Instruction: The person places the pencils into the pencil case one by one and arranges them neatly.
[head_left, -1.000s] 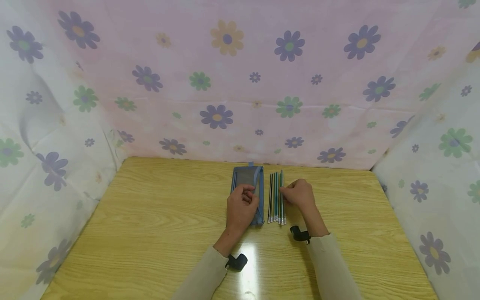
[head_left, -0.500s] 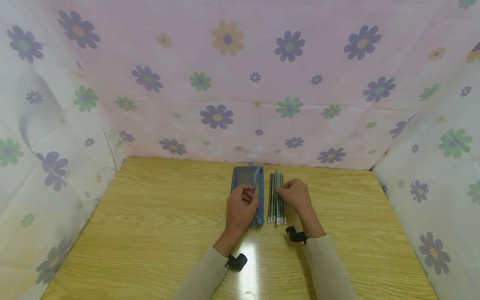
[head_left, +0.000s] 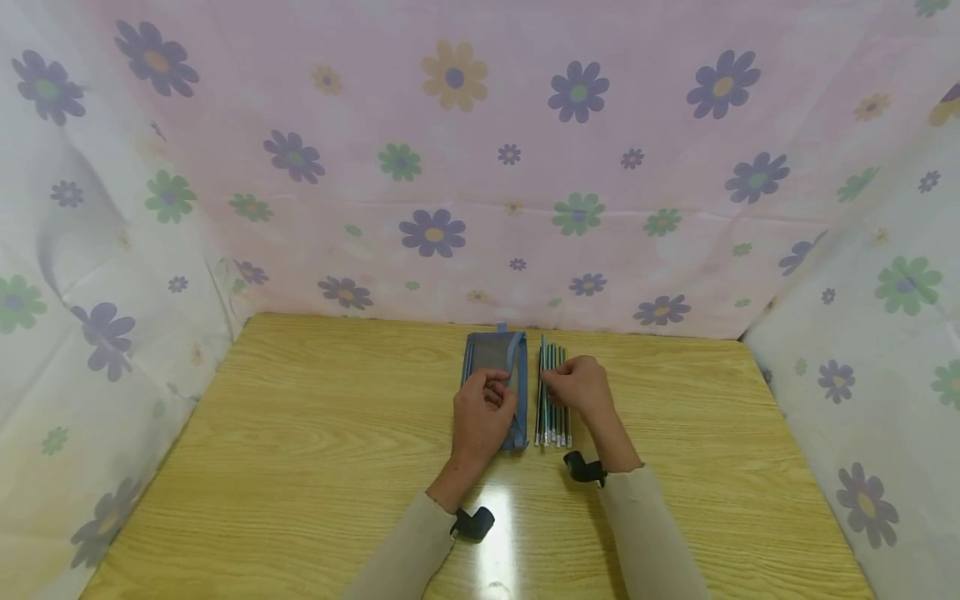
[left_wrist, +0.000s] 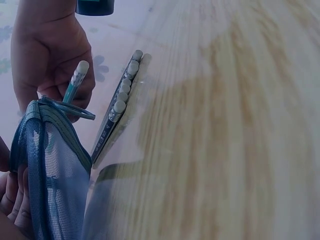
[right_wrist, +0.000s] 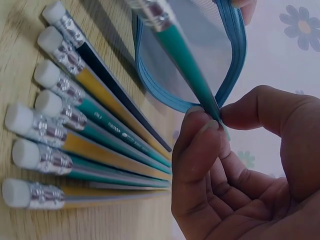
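A blue mesh pencil pouch point(head_left: 491, 348) lies on the table, its zipped side gaping open in the right wrist view. My left hand point(head_left: 483, 414) grips the pouch near its opening, fingers curled at the edge. Between thumb and fingertips, my right hand point(head_left: 588, 387) pinches a green pencil point(right_wrist: 187, 67) with a white eraser end. That pencil is above the table, close beside the pouch opening. A row of several pencils point(head_left: 555, 433), green, yellow and dark, lies under and beside the right hand, erasers toward me. Dark blue lines show along the pouch's left side; I cannot tell what they are.
The wooden table point(head_left: 322, 417) stretches to both sides of the pouch and pencils. A flowered cloth point(head_left: 517, 192) rises behind its far edge and on both sides. A black wrist camera point(head_left: 583, 468) sits on each wrist.
My right hand has moved left across the row, carrying the green pencil toward the pouch. My left hand and the pouch have stayed where they were.
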